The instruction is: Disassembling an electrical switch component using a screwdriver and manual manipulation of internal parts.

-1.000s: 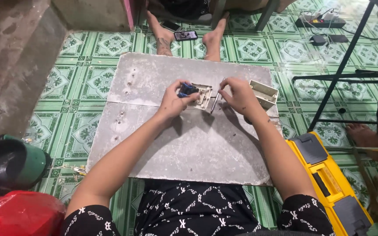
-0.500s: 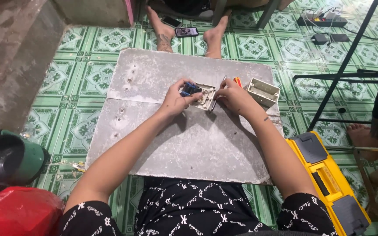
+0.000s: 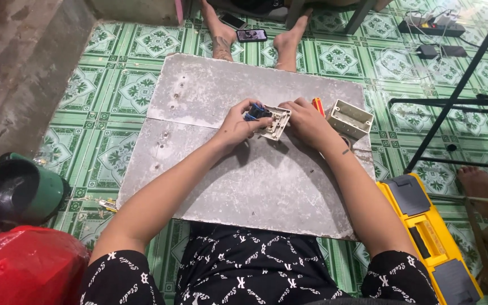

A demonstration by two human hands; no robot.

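Observation:
A white switch plate (image 3: 275, 122) with blue parts and wires on its back is held over the grey board (image 3: 244, 186). My left hand (image 3: 238, 125) grips its left side, thumb by the blue part. My right hand (image 3: 307, 122) is closed at the plate's right edge, and a red-orange screwdriver handle (image 3: 318, 105) sticks out behind its fingers. A white wall box (image 3: 349, 119) stands open just right of my right hand.
A yellow toolbox (image 3: 431, 237) lies at my right. A green helmet (image 3: 18, 189) and a red bag (image 3: 24, 265) sit at the left. Another person's bare feet (image 3: 221, 42) and two phones (image 3: 251, 35) are beyond the board. A black metal frame (image 3: 453, 101) stands at the right.
My right hand has drawn closer to the plate and its fingers now cover most of the screwdriver. The view has shifted a little; the plate stays in my left hand.

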